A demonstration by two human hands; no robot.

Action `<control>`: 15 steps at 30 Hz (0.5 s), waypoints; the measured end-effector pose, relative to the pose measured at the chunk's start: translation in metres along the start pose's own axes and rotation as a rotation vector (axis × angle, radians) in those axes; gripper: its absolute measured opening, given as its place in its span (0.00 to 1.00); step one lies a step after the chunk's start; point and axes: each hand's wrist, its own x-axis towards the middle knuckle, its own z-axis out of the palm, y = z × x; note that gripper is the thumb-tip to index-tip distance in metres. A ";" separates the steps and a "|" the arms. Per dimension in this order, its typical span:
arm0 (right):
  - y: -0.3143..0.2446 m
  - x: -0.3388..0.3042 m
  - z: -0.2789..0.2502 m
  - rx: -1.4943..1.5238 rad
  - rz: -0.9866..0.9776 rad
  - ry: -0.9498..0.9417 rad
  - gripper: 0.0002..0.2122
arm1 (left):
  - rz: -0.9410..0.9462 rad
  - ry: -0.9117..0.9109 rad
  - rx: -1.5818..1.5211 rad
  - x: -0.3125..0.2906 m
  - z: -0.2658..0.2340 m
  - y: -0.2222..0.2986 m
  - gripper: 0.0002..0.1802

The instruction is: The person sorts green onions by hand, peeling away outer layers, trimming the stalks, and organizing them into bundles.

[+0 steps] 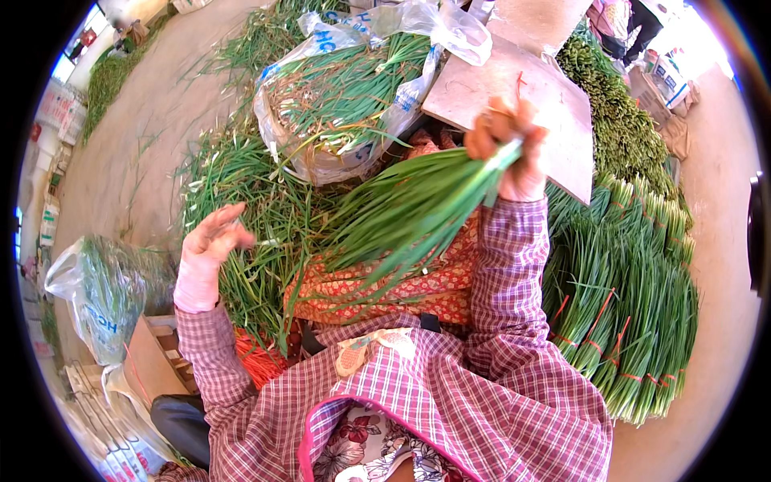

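My right hand is closed around the pale stem ends of a bunch of garlic chives, raised in front of the board. Its long green leaves hang down to the left, across a red flowered apron on my lap. Some fingers are blurred by motion. Off to the left, my left hand holds nothing, its fingers apart, above a heap of loose chives. A thin red strip shows just beyond my right hand; whether it touches the hand cannot be told.
Ahead stands a clear plastic bag full of loose chives. A pale board lies beyond my right hand. Bundles tied with red bands are stacked at right. Red ties lie by my left side, near another filled bag.
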 end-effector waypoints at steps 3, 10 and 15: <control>0.007 0.028 0.036 -0.298 0.087 0.174 0.11 | 0.363 0.071 0.145 0.015 0.059 0.055 0.43; 0.051 0.056 0.101 -0.330 0.066 0.313 0.09 | 0.564 -0.205 0.001 0.056 0.149 0.096 0.65; 0.073 0.076 0.119 -0.249 0.131 0.269 0.08 | 0.343 -0.151 -0.066 0.068 0.136 0.064 0.42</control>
